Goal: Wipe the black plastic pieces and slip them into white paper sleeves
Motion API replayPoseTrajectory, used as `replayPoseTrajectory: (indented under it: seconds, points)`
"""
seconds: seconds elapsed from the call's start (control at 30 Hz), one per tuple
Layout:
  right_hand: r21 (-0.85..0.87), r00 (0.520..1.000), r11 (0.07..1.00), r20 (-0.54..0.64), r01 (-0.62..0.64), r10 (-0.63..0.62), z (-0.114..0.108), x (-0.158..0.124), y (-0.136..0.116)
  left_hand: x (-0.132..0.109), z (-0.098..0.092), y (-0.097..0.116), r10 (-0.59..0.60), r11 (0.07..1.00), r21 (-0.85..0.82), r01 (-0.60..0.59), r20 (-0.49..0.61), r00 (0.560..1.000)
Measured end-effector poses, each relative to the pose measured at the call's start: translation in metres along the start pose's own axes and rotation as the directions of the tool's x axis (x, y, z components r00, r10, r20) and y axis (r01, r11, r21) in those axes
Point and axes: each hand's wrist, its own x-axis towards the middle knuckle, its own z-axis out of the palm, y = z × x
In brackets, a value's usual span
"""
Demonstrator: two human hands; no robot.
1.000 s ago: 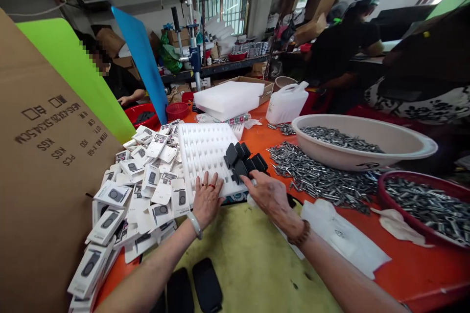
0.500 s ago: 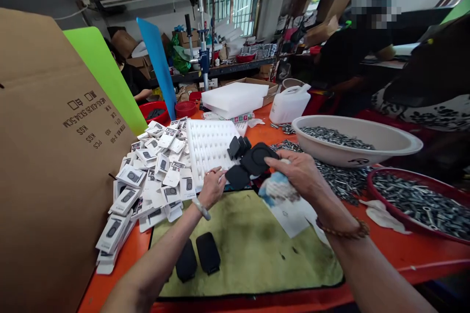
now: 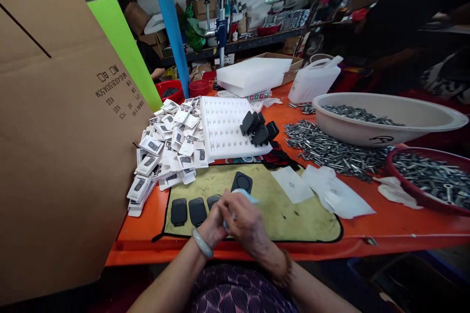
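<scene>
Holding a cloth over the mat

Working close to the body, the left hand (image 3: 213,222) and the right hand (image 3: 246,222) meet above the near edge of the green mat (image 3: 293,215). Both hands are closed together around a small light blue cloth (image 3: 245,194), which shows only a little between the fingers (image 3: 225,205); the fingers are curled and pressed on it. I cannot tell if something else is inside the hands, because they are blurred.

Just beside the left hand, three black pads (image 3: 197,211) lie flat in a row on the mat. One more black pad (image 3: 242,182) lies alone on the mat just behind the hands.

To the right of the mat, some white papers (image 3: 328,188) lie on the orange table (image 3: 404,225).

Behind the mat is a white tray (image 3: 223,129) with many small holes. A group of black parts (image 3: 260,129) stands on its right corner. Left of the tray is a heap of small white cards (image 3: 165,151), and this heap touches a big cardboard box (image 3: 55,132).

On the right side, loose metal pins (image 3: 326,149) lie on the table near a pale basin (image 3: 385,120) and a red bowl (image 3: 429,176), both holding the same pins.

Farther away are white foam sheets (image 3: 253,76) and a white jug (image 3: 314,80).
</scene>
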Motion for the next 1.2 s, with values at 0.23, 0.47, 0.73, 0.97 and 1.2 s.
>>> replayPoseTrajectory:
  seconds: [0.23,0.47,0.73,0.97,1.2]
  points:
    - [-0.084,0.943,0.940,-0.026,-0.332,0.331,0.004,0.033,0.064,-0.030,-0.006,-0.018,0.004,0.983,0.182,0.006,-0.057,0.998]
    - [0.136,0.628,0.671,0.523,-0.729,0.576,-0.013,0.015,0.068,-0.030,-0.023,-0.009,0.493,0.515,0.775,-0.367,0.083,0.866]
    - [0.453,0.534,0.302,0.581,-0.839,0.614,-0.013,-0.003,0.060,-0.030,-0.054,-0.012,-0.066,0.866,0.500,-0.013,0.141,0.988]
    - [0.372,0.657,0.543,0.435,-0.753,0.615,-0.008,-0.018,0.057,-0.037,-0.066,-0.021,-0.089,0.933,0.355,0.060,0.066,0.994]
    - [0.236,0.983,0.965,0.166,-0.117,0.078,-0.008,-0.040,0.017,-0.037,-0.063,-0.019,-0.116,0.949,0.290,0.125,-0.048,0.992]
